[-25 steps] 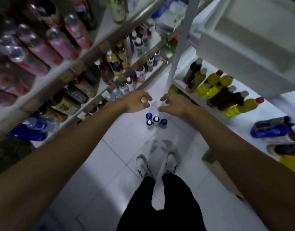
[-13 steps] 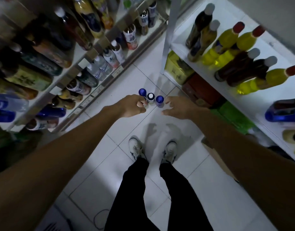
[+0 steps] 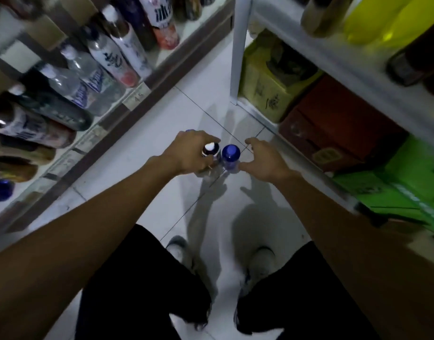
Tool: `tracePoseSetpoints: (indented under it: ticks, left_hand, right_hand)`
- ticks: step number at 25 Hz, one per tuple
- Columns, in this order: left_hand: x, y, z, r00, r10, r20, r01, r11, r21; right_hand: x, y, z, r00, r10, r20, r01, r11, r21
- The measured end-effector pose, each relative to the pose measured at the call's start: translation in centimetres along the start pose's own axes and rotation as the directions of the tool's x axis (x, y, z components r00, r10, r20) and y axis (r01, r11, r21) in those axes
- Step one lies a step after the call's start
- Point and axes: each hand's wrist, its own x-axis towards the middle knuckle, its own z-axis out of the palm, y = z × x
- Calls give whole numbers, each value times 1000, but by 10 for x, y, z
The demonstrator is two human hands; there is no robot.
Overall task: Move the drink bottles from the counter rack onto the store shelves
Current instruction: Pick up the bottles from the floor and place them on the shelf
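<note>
Floor tiles (image 3: 162, 119), glossy white, two round-capped bottles standing on them: my left hand (image 3: 191, 150) wraps the white-capped bottle (image 3: 210, 148); my right hand (image 3: 265, 160), fingers spread, hovers just beside the blue-capped bottle (image 3: 231, 153).

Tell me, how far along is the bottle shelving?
Done: the left shelf already holds many bottles. In hand: the left hand grips the white-capped bottle on the floor; the open right hand hovers beside the blue-capped bottle. Left: lifting both onto shelves.
</note>
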Motion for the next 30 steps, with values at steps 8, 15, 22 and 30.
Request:
tracePoseSetpoints:
  ticks: [8, 15, 22, 30]
  left_hand:
    - [87, -66, 82, 956, 233, -181, -160, 925, 345]
    - [84, -61, 81, 959, 203, -198, -130, 935, 329]
    - [91, -45, 60, 941, 163, -297, -107, 975, 194]
    - [42, 6, -28, 981, -1, -195, -54, 959, -279]
  right_hand:
    - [109, 73, 114, 979, -82, -186, 136, 946, 296]
    - [117, 81, 74, 943, -59, -327, 193, 899, 393]
    - [103, 49, 14, 911, -132, -390, 309, 846, 435]
    - [31, -41, -74, 917, -90, -390, 350, 653, 671]
